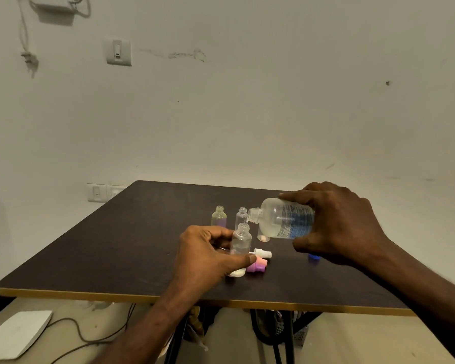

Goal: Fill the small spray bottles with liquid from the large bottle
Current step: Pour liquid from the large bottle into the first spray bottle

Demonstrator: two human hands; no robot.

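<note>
Pouring is under way: the right hand [336, 224] grips the large bottle [284, 219], tipped with its mouth over the small spray bottle [241, 241] that the left hand [208, 254] fingers [247, 258] hold upright. Next, probably a steady tilt, then levelling before overflow. Spray caps [260, 260] lie loose on the dark bench [116, 258], against a plain white wall [247, 114].

head cam | faces forward-down | near, above table [142, 245]
</note>
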